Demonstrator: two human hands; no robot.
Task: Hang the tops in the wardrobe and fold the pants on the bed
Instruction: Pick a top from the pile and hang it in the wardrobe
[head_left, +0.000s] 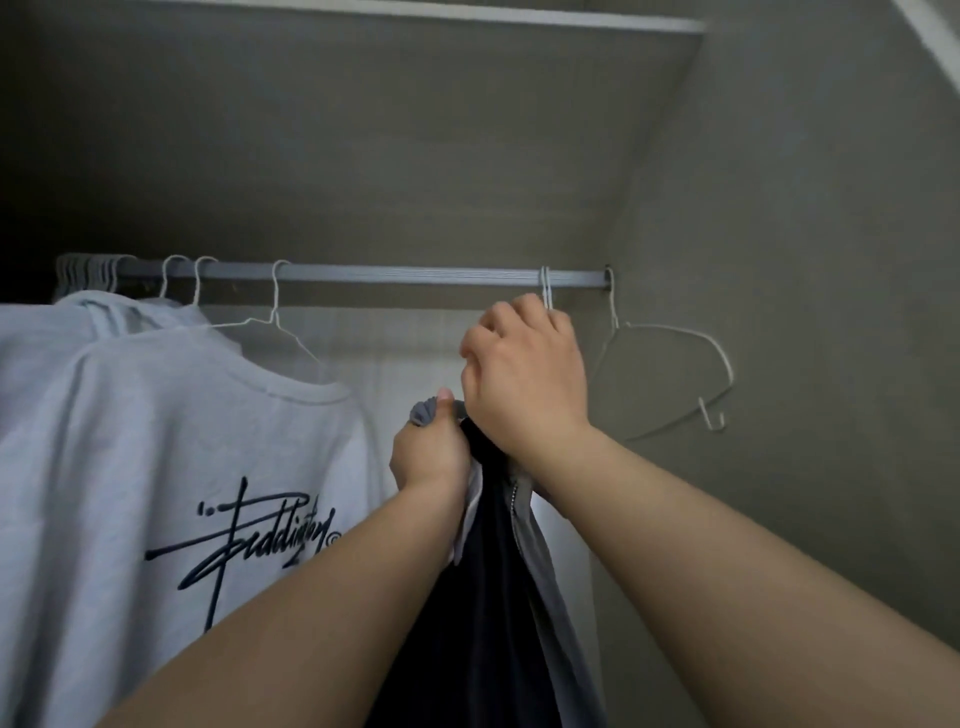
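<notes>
A dark navy zip top with grey trim (488, 597) hangs down in the middle of the wardrobe. My left hand (428, 449) grips its bunched grey collar from the left. My right hand (524, 379) is curled round the neck of a white wire hanger (546, 288) whose hook sits on the grey rail (395, 274); the hanger's body is hidden behind that hand. A light grey sweatshirt with dark script lettering (156, 467) hangs on the rail at the left.
An empty white wire hanger (675, 374) hangs at the rail's right end against the side wall (805, 260). Several more empty hangers (93, 270) crowd the rail's far left. A shelf (467, 13) runs above.
</notes>
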